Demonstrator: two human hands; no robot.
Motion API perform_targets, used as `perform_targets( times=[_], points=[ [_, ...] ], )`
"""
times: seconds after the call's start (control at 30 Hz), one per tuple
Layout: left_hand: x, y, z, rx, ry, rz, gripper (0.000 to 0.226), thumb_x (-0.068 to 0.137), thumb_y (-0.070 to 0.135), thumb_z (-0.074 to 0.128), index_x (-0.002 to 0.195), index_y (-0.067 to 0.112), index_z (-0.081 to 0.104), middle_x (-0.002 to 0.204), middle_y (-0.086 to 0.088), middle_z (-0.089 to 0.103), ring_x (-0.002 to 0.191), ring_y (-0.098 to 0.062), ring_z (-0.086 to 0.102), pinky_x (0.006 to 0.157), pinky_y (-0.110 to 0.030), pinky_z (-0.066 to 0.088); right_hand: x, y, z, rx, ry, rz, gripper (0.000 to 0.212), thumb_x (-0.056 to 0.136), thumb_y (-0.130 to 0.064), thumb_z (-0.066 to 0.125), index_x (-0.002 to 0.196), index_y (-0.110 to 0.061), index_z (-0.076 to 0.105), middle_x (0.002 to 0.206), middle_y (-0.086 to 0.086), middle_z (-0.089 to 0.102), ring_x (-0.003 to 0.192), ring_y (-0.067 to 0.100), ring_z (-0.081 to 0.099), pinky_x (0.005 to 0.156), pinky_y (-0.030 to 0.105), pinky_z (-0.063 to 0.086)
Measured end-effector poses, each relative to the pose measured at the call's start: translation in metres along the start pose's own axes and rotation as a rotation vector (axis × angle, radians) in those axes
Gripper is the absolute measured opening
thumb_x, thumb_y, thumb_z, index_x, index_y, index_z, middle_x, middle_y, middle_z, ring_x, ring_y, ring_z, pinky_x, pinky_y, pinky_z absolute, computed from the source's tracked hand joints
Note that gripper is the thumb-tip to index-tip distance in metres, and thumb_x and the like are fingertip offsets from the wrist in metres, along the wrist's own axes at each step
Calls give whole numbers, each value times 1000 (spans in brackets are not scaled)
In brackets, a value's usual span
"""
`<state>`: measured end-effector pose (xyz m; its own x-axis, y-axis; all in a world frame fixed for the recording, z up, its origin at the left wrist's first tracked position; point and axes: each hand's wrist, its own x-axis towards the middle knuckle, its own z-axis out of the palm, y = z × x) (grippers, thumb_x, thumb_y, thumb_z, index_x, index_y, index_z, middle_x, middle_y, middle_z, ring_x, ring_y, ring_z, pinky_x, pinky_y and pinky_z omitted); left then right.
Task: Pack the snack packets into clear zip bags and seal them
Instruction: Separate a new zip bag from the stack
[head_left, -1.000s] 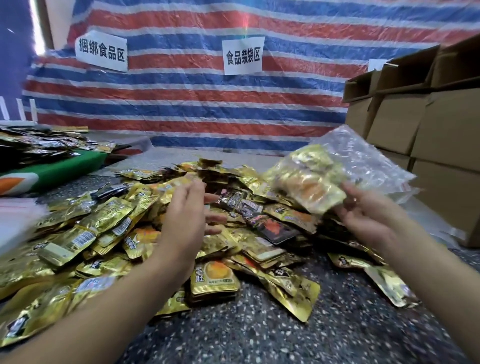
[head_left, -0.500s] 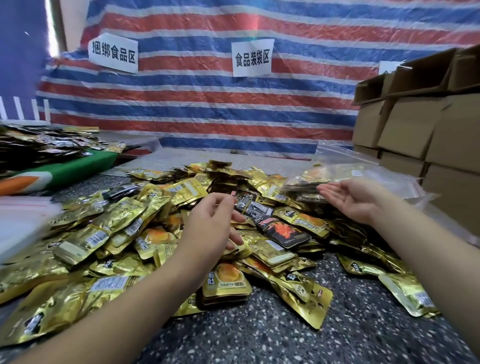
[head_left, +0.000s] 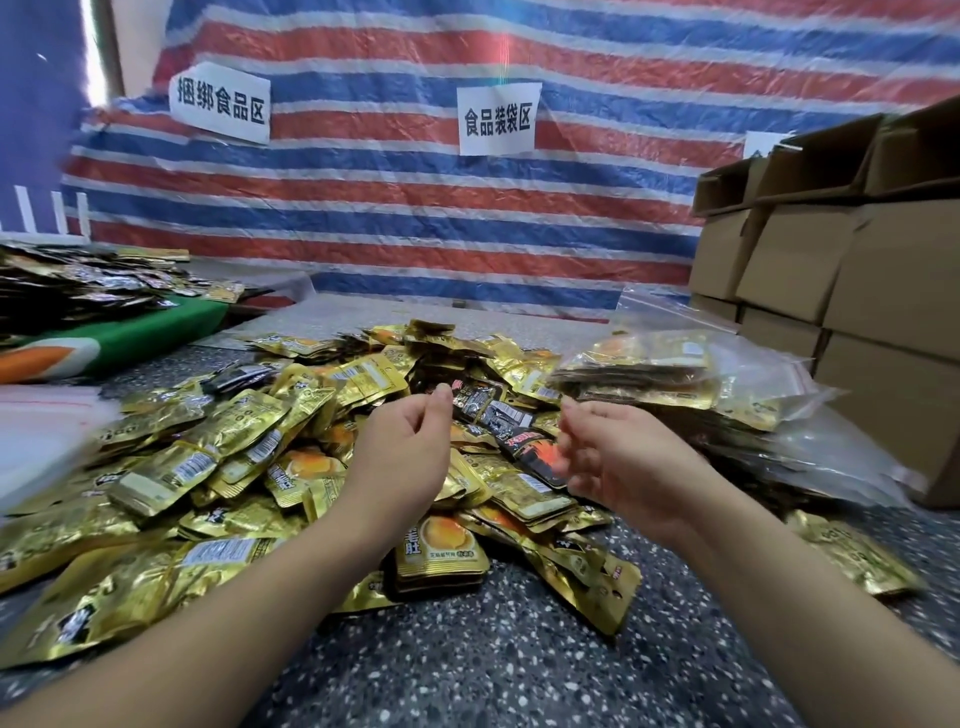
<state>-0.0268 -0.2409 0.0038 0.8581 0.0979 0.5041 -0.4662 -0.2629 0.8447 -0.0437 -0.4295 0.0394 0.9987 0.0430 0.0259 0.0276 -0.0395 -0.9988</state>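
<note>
A big heap of gold snack packets (head_left: 291, 447) covers the speckled table, with a few black packets (head_left: 493, 415) mixed in near the middle. My left hand (head_left: 400, 457) hovers over the heap's centre, fingers loosely curled, holding nothing. My right hand (head_left: 618, 457) hovers beside it, palm turned inward, fingers apart and empty. A filled clear zip bag (head_left: 649, 369) lies on a stack of other filled bags (head_left: 769, 441) at the right, apart from my right hand.
Cardboard boxes (head_left: 841, 270) are stacked along the right side. A green and orange cloth (head_left: 130, 338) with more packets on it lies at the far left. A white sheet stack (head_left: 36, 436) sits at the left edge. A striped tarp hangs behind.
My right hand let go of the filled zip bag onto the right stack, then drew back toward the middle. My left hand stayed over the heap.
</note>
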Motion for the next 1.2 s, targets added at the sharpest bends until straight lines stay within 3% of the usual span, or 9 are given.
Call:
perform_targets(
  times=[0.17, 0.27, 0.4, 0.57, 0.7, 0.83, 0.93, 1.03, 1.2],
  points=[
    [2, -5, -1, 185, -46, 132, 29, 103, 29, 46, 79, 18, 58, 54, 8, 47, 41, -3, 38, 42, -20, 29, -8, 24, 21, -98, 90, -21, 56, 104, -46, 37, 59, -14, 42, 41, 0, 36, 38, 17, 45, 45, 26, 35],
    [5, 1, -10, 419, 3, 230, 46, 103, 41, 36, 68, 19, 57, 50, 8, 48, 45, -4, 43, 46, -31, 30, -9, 37, 24, -193, 21, -127, 56, 102, -45, 42, 56, -15, 49, 41, 2, 40, 37, 17, 39, 44, 25, 31],
    [30, 16, -35, 593, 107, 234, 58, 104, 42, 33, 69, 7, 61, 61, -8, 61, 58, -25, 59, 56, -41, 48, -11, 37, 17, -185, -87, -147, 41, 103, -32, 48, 69, -13, 59, 46, 3, 48, 34, 13, 39, 32, 17, 27],
    [66, -9, -106, 849, 232, 28, 24, 100, 21, 50, 97, 5, 67, 97, -16, 68, 87, -34, 60, 74, -39, 47, -12, 34, 18, -194, -126, -247, 19, 101, -13, 54, 84, -7, 60, 60, 1, 62, 44, 14, 53, 40, 21, 40],
    [73, -46, -186, 1234, 245, -317, 38, 98, 31, 49, 114, -1, 60, 116, -28, 62, 105, -45, 59, 84, -44, 49, -15, 38, 28, -319, -130, -288, 38, 103, -31, 49, 73, -10, 59, 49, 1, 56, 40, 17, 54, 42, 21, 41],
    [65, -71, -240, 1209, 173, -535, 47, 94, 44, 59, 132, 16, 60, 137, -17, 57, 122, -38, 55, 103, -42, 45, -16, 40, 27, -314, -93, -286, 43, 103, -33, 48, 67, -10, 56, 44, -1, 53, 37, 15, 52, 41, 20, 41],
    [56, -82, -250, 1173, 75, -469, 40, 95, 25, 61, 130, 6, 61, 136, -19, 58, 126, -35, 52, 109, -39, 38, -16, 41, 24, -334, -58, -267, 42, 103, -34, 48, 70, -10, 57, 44, -1, 53, 38, 16, 53, 41, 23, 42],
    [45, -93, -249, 1345, 23, -480, 35, 101, 24, 50, 127, 4, 63, 129, -15, 64, 121, -28, 57, 95, -28, 41, -16, 41, 25, -359, -50, -265, 41, 103, -32, 49, 70, -9, 57, 45, -1, 54, 39, 16, 54, 41, 23, 43],
    [39, -98, -253, 1380, 69, -491, 19, 92, 19, 60, 81, 5, 66, 78, -8, 63, 83, -29, 59, 69, -31, 49, -16, 41, 25, -372, -50, -263, 41, 102, -31, 50, 68, -9, 57, 45, 0, 54, 39, 18, 55, 40, 23, 43]
  ],
)
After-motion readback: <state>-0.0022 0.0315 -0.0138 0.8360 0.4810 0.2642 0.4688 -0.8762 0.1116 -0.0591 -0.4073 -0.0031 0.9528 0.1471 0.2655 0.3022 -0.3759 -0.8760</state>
